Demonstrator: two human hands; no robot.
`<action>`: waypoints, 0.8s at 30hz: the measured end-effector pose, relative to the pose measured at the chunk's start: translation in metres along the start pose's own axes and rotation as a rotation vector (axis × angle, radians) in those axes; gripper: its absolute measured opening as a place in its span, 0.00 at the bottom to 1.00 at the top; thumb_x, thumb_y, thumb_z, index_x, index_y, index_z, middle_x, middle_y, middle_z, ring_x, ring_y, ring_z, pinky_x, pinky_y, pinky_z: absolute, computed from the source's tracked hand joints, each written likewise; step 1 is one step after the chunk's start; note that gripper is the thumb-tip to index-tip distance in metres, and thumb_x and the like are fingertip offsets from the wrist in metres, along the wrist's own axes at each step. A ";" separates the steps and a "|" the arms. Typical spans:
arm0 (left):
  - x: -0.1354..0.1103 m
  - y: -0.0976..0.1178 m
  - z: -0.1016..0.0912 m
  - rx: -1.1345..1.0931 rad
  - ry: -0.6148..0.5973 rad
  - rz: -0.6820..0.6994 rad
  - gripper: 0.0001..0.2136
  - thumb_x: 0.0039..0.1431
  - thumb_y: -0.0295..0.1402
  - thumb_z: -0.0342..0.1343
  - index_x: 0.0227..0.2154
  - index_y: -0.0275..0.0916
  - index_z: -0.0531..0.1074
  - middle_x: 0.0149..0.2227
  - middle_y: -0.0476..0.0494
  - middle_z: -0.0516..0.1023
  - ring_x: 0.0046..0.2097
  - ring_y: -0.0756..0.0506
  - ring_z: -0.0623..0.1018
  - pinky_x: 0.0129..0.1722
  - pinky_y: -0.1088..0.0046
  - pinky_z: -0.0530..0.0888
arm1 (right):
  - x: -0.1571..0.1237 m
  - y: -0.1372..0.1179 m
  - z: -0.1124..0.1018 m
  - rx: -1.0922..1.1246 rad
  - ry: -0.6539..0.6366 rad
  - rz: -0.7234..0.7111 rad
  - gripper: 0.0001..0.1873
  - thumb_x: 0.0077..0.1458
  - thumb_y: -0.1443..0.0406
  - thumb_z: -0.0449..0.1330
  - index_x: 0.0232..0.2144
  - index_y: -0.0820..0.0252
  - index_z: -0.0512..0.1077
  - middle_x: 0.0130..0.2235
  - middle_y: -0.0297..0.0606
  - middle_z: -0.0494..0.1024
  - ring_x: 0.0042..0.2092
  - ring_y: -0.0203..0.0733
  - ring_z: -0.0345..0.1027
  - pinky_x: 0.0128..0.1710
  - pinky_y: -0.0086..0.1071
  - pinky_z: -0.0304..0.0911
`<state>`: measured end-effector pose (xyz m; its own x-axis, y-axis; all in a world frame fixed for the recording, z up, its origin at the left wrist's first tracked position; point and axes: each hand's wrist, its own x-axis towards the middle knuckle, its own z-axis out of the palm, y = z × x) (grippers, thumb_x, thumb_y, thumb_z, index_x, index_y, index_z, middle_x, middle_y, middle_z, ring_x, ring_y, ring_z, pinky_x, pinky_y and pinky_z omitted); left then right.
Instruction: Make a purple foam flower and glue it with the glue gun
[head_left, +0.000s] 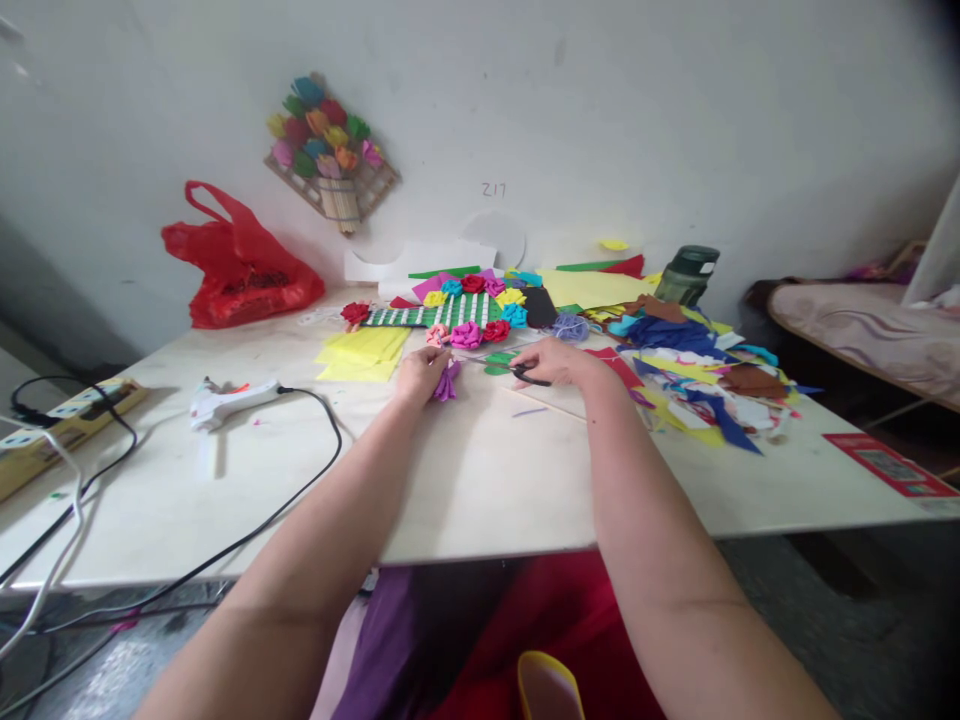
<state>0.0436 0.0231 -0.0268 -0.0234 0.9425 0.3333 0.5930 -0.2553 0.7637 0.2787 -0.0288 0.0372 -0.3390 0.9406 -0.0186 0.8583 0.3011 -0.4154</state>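
Observation:
My left hand is closed on a small purple foam piece held just above the pale table. My right hand grips black-handled scissors, whose blades point left toward the purple piece. Just beyond both hands lies a green and white striped craft panel ringed with coloured foam flowers. Both forearms stretch out from the bottom of the view.
A white glue gun with a black cord lies at the left, near a power strip. Yellow sheets, a red plastic bag, a heap of foam scraps and a dark green bottle crowd the far table. A bed stands right.

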 end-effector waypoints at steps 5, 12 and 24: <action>-0.004 0.009 -0.006 0.105 0.024 -0.033 0.15 0.48 0.49 0.53 0.27 0.43 0.77 0.21 0.46 0.72 0.27 0.46 0.69 0.25 0.73 0.59 | -0.008 0.002 -0.007 -0.017 0.085 0.144 0.18 0.44 0.56 0.59 0.34 0.62 0.78 0.21 0.29 0.69 0.23 0.30 0.53 0.24 0.25 0.49; -0.005 0.014 -0.007 0.131 0.069 -0.063 0.15 0.48 0.47 0.54 0.29 0.43 0.78 0.24 0.44 0.75 0.29 0.45 0.70 0.27 0.73 0.59 | -0.006 0.009 -0.008 -0.120 0.049 0.358 0.19 0.44 0.54 0.61 0.33 0.62 0.77 0.23 0.34 0.73 0.22 0.31 0.59 0.23 0.27 0.54; 0.000 0.005 0.005 -0.497 0.047 0.018 0.16 0.42 0.44 0.61 0.25 0.34 0.74 0.20 0.48 0.72 0.24 0.51 0.72 0.28 0.74 0.70 | -0.014 -0.004 -0.011 -0.370 -0.083 0.482 0.17 0.46 0.55 0.62 0.31 0.63 0.77 0.28 0.45 0.78 0.30 0.41 0.71 0.29 0.30 0.62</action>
<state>0.0510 0.0224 -0.0258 -0.0601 0.9292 0.3648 0.1384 -0.3542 0.9249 0.2842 -0.0417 0.0493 0.1046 0.9737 -0.2024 0.9943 -0.1068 0.0004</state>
